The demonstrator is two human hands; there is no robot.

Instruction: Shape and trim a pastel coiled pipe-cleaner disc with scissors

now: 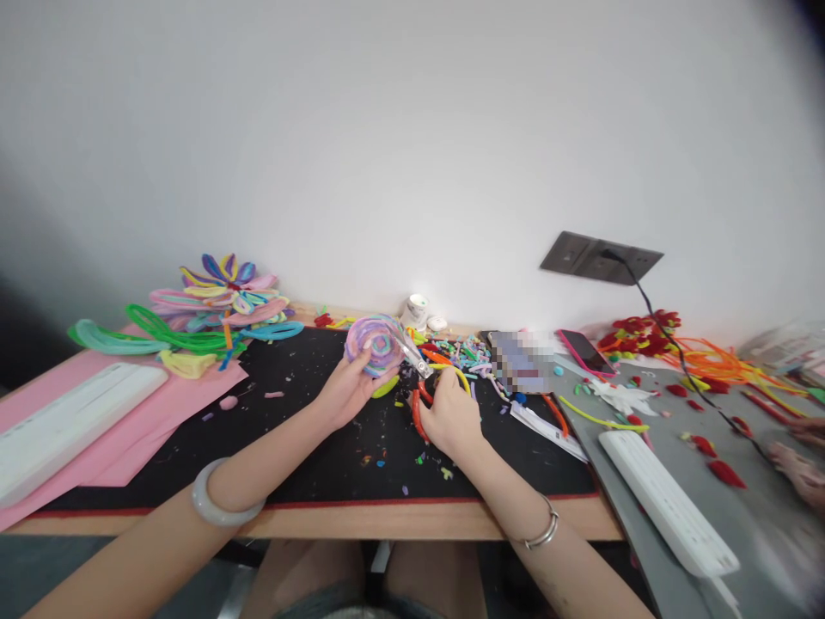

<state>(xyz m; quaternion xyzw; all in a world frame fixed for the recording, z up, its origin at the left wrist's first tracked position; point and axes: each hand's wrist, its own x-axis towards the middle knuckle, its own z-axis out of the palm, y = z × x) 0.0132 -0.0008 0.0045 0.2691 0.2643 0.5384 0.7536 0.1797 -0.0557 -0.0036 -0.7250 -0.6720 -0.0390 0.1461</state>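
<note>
My left hand [351, 384] is closed on a round coil of pastel pipe cleaners [372, 335], purple, pink and blue, with its flat spiral side towards me. In my right hand [451, 413] is a pair of scissors [418, 404] with red-orange handles. Its metal blades point up and left and meet the coil's right edge; whether they touch it I cannot tell. Below the coil a yellow-green piece [387, 387] lies on the black mat [290, 447]. Small cut fuzzy scraps [467, 351] are heaped just beyond my right hand.
Pipe-cleaner flowers [229, 297] rest on pink sheets [186, 413] at left, near a white box [83, 421]. On the right are a pink-edged phone [585, 353], another white bar [667, 499], red pieces [727, 474] and a black cable [676, 352]. Another person's hands [799, 468] work at far right.
</note>
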